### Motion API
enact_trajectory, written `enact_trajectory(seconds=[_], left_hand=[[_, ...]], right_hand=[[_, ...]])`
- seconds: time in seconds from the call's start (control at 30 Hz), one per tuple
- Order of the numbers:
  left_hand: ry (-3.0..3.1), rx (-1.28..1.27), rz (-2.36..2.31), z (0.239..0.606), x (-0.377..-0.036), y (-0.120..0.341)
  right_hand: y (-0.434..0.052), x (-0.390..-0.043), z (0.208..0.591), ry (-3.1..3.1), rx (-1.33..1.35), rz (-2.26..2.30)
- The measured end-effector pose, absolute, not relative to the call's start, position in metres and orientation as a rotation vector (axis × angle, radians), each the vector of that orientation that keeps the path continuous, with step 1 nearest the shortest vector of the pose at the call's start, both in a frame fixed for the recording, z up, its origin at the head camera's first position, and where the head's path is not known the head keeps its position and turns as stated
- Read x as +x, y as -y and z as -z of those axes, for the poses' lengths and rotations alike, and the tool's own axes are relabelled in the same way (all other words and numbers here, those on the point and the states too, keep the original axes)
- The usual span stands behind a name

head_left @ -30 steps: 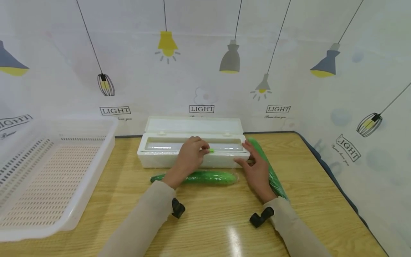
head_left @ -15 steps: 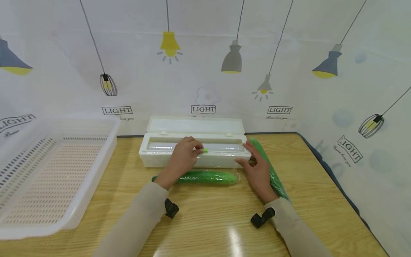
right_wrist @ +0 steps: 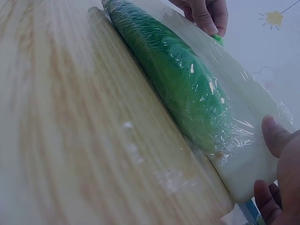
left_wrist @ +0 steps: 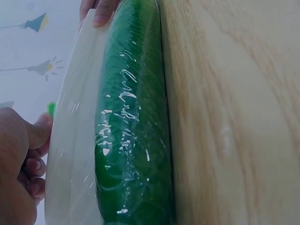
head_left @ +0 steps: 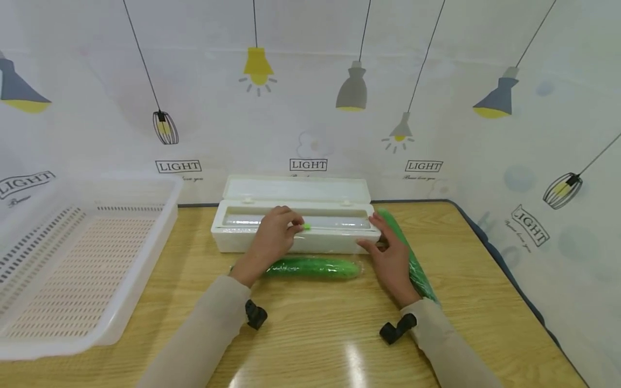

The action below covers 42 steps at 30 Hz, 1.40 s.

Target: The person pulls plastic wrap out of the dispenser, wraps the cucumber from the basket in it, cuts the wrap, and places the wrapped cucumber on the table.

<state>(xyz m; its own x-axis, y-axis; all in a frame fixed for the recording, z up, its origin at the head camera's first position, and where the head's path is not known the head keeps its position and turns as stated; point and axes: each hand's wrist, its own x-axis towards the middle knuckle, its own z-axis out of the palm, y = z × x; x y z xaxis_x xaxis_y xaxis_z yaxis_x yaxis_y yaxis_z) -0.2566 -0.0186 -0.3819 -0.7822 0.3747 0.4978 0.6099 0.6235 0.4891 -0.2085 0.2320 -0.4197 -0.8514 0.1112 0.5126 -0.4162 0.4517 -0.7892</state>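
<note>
Fingers of the left hand pinch the small green slider on the white wrap dispenser, right hand pressing relaxed fingers against its end, the wrapped cucumber lying just before both.

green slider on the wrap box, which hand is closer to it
Left. The left hand pinches the green slider on the wrap box; the right hand rests at the box's right end, apart from it.
</note>
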Motion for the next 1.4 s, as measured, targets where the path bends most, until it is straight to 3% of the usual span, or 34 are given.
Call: enact_trajectory(seconds=[1.4], left_hand=[[2.502, -0.669, 0.949, 0.381, -0.252, 0.064]], right_hand=[[-0.23, -0.208, 0.417, 2.223, 0.238, -1.407]])
